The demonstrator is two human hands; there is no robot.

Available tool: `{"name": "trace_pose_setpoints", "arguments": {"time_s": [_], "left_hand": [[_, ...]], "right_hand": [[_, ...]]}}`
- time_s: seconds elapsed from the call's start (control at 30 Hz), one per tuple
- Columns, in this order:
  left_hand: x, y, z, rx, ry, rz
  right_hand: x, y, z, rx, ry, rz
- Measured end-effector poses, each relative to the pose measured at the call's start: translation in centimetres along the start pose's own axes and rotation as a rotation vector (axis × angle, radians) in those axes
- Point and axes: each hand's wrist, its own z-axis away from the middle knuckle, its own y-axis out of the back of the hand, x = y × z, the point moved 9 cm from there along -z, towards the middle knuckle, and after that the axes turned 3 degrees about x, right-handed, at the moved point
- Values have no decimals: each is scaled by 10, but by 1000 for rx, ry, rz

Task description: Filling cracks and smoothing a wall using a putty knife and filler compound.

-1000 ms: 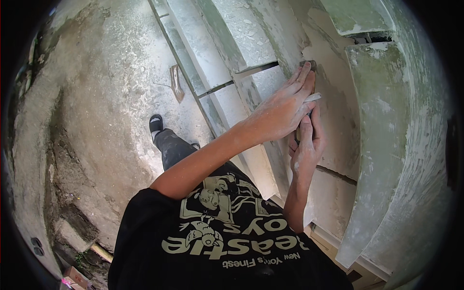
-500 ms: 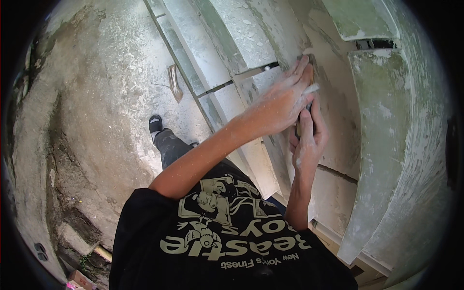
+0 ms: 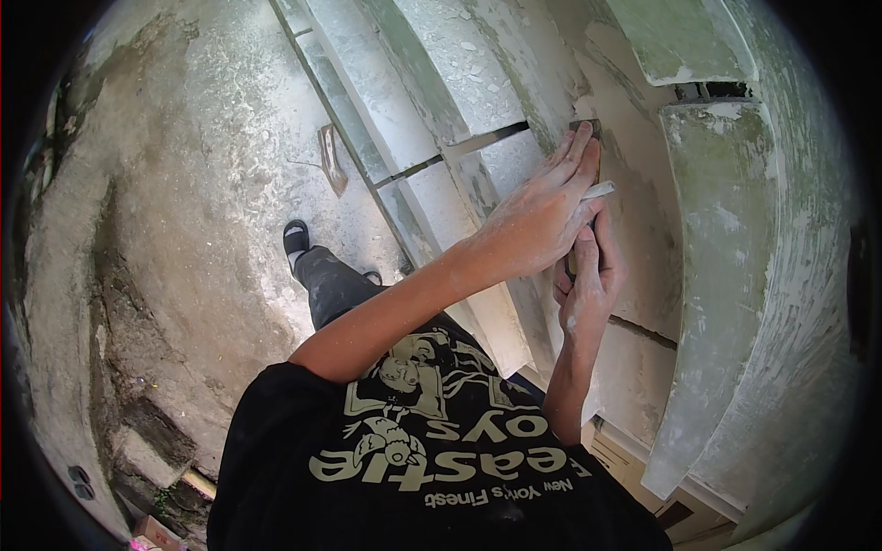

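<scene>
Both my hands are on a narrow, dark-edged hand tool (image 3: pixel 595 123), mostly hidden under my fingers, so its exact kind does not show. My left hand (image 3: pixel 547 216), coated in white dust, lies over its far part with fingers long and close together. My right hand (image 3: pixel 593 275) wraps the near part, thumb on top. A pale rolled strip (image 3: pixel 599 190) sticks out beside my left fingers; what it is, I cannot make out. Beneath the tool is a pale, smooth panel (image 3: pixel 643 211) with dust smears.
Long pale-green panels (image 3: pixel 721 230) with dark gaps between them run along the right. More dusty boards (image 3: pixel 395 119) lie left of my hands. A brown, flat piece (image 3: pixel 331 161) rests on the concrete floor (image 3: pixel 211 184), beyond my sandalled foot (image 3: pixel 295 237). Cardboard (image 3: pixel 616 450) shows at lower right.
Both hands and the tool have slid a short way toward me along the panel, slightly to the right. My grip looks the same.
</scene>
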Motion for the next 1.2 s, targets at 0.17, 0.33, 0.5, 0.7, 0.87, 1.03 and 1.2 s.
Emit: {"name": "trace_pose_setpoints", "arguments": {"time_s": [0.17,0.33,0.5,0.7,0.87,1.03,1.2], "left_hand": [[-6,7,-8,32,21,39],[-1,6,-3,39,-12,5],[-5,12,-7,12,10,-21],[-5,10,-5,3,1,-51],[-5,19,-16,32,-30,-142],[-2,0,9,22,-8,-40],[-1,-11,11,8,-21,-34]], "right_hand": [[-9,-12,-17,-40,38,6],[-11,-13,-9,-30,7,13],[-16,-13,-5,-17,-23,0],[-13,-17,-8,-40,-17,-42],[-8,-18,-15,-59,2,-50],[15,1,0,-72,29,-34],[24,11,-1,-19,32,-36]]}}
